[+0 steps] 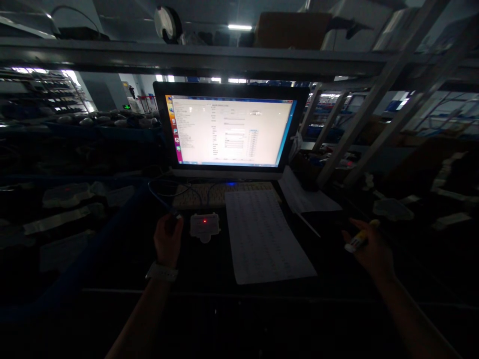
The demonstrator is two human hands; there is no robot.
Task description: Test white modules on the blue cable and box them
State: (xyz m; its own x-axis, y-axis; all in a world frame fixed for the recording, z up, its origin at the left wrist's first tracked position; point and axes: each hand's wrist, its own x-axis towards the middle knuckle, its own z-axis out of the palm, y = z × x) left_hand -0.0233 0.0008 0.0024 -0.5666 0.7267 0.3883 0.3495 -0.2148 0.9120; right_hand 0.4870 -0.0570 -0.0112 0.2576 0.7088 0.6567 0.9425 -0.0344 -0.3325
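My left hand (168, 239), with a pale watch on its wrist, is closed on the end of a blue cable (159, 198) left of a small device. The device (204, 225) is flat and pale, shows a red light and lies on the dark desk. At the right, my right hand (368, 244) holds a small white and yellow tube-like object (359, 240) between thumb and fingers. A printed sheet (267, 239) lies between the hands, its upper edge over the keyboard (205, 194).
A lit monitor (232, 132) stands behind the keyboard. More papers (310, 194) and a thin white stick (309, 224) lie right of the sheet. A blue bin (108, 234) with clear-bagged parts is at the left. Metal shelf posts (377, 99) rise at the right.
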